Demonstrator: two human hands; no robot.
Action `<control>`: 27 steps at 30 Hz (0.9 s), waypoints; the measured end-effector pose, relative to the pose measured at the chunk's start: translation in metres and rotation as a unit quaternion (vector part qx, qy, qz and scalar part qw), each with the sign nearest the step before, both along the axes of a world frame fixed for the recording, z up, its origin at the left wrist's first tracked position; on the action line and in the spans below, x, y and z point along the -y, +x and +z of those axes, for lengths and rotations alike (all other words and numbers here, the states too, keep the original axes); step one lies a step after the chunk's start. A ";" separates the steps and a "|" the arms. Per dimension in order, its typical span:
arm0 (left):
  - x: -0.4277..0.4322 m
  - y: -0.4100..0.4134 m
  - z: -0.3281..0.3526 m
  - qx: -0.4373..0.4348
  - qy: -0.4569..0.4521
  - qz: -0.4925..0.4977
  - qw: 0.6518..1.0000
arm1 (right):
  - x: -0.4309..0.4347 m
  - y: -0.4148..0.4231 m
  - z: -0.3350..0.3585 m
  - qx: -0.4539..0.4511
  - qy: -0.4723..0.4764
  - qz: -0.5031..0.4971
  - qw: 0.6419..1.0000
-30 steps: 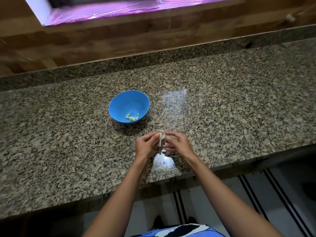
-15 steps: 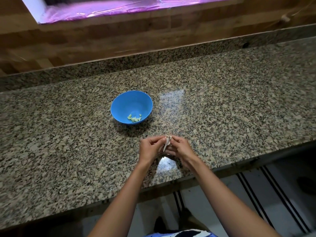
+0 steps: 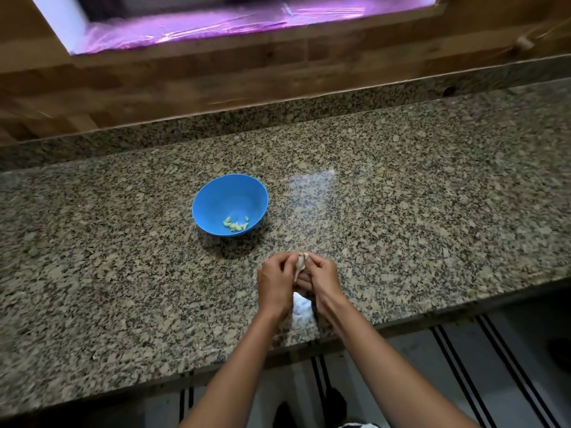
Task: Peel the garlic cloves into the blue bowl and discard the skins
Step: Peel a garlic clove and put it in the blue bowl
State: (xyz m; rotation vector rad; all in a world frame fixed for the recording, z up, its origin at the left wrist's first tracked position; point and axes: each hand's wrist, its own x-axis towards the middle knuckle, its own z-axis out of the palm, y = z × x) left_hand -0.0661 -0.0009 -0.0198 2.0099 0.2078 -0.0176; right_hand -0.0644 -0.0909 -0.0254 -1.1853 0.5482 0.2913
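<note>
Granite, speckled brown and grey, forms the long countertop point(image 3: 401, 211) that spans the view from left to right. Its near edge runs on a slant just under the wrists. Its far edge meets a low granite upstand point(image 3: 278, 118) below a wooden plank wall point(image 3: 216, 72). Bare stone lies broad on both sides of the hands, more of it to the right, and a wide strip stays open behind the bowl up to the upstand.

A round blue plastic bowl point(image 3: 228, 196) stands on the counter, beyond the hands and a little to their left, apart from them. A small heap of pale peeled cloves point(image 3: 235, 224) lies at its bottom on the near side.

The left hand point(image 3: 273, 284) and right hand point(image 3: 323, 279) meet close to the near edge. The fingers of both are curled in and pinch a pale, papery-skinned garlic clove point(image 3: 300, 263) between them, raised above the stone. The garlic clove's long axis runs away from the person toward the wall, with the far end leaning slightly right. A wisp of skin shows at that far end. Its lower end is hidden among the fingers, so which end is the tip cannot be told.

Below the counter edge is a pale floor with dark stripes point(image 3: 463, 366).
</note>
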 end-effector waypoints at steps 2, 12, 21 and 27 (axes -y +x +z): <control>-0.014 0.007 0.006 -0.060 -0.159 -0.031 0.985 | 0.008 0.005 0.003 0.002 0.030 0.005 1.000; -0.021 0.015 0.008 -0.088 -0.231 -0.008 0.969 | 0.019 0.011 0.011 0.026 0.023 0.074 0.997; -0.042 0.024 0.009 -0.072 -0.174 -0.099 0.977 | 0.037 0.019 0.020 0.074 -0.031 0.232 0.969; -0.040 0.025 0.004 -0.061 -0.118 -0.101 0.986 | 0.025 0.018 0.019 0.112 -0.119 0.205 0.965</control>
